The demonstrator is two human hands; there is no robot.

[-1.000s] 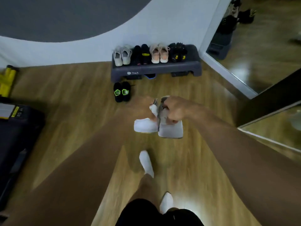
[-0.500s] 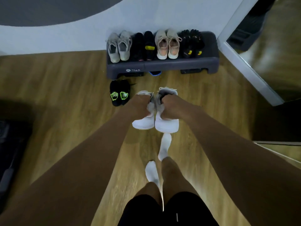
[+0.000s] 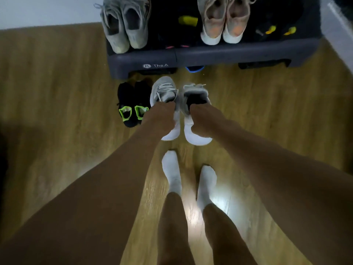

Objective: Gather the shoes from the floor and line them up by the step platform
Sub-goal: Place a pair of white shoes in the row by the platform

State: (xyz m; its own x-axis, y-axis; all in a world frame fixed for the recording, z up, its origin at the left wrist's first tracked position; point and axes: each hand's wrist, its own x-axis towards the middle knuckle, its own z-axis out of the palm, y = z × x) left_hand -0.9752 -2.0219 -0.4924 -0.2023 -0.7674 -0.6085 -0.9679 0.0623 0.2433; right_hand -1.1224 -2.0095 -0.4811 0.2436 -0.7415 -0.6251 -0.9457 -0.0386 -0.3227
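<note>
Fingers [image 3: 167,106] hooked inside collars, left hand [image 3: 161,119] holding left grey sneaker [image 3: 164,88], right hand [image 3: 204,121] holding right grey sneaker [image 3: 196,92]; set both flat, toes toward step platform [image 3: 210,54], flush beside black-green shoes [image 3: 131,104].

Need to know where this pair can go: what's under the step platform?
Under the step platform, only a blue object peeks out of the middle gap, near a dark support block. What it is, and anything deeper, is hidden by the platform's front edge and shadow.
</note>
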